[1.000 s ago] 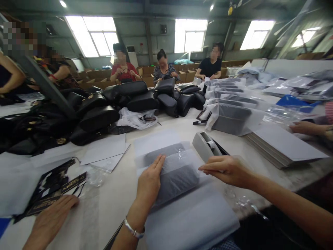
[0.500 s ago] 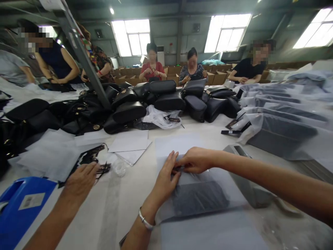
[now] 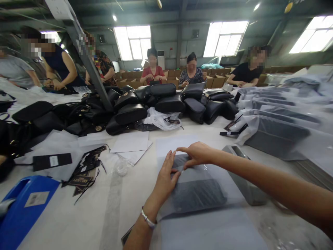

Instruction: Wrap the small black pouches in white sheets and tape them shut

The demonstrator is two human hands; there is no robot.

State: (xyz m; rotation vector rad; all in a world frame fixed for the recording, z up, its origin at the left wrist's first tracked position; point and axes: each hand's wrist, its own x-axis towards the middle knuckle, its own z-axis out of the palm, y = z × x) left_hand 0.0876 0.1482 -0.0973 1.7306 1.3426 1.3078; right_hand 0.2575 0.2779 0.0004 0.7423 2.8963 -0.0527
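A dark bag (image 3: 197, 196) lies wrapped in translucent frosted plastic (image 3: 166, 216) on a pale sheet (image 3: 253, 231) in front of me. My left hand (image 3: 163, 177), below a silver bangle, rests along the wrap's upper left edge with fingers outstretched and thumb apart. Reaching in from the right, my right hand (image 3: 199, 155) touches the folded upper part, its index finger and thumb spread. The fingertips of both hands nearly meet. Whether a thin clear piece lies between the thumbs, I cannot tell.
Black handbags (image 3: 169, 104) are heaped across the table's back. Wrapped bags (image 3: 275, 135) line the right, near a grey tape dispenser (image 3: 244, 173). To the left lie hang tags (image 3: 83, 178), a clear tape roll (image 3: 121, 168), white sheets (image 3: 130, 142) and a blue container (image 3: 31, 205). Co-workers stand beyond.
My right hand has lifted slightly, and its finger and thumb have parted from a pinch. Another person's hand has left the hang tags; a black tag now lies on the plastic there.
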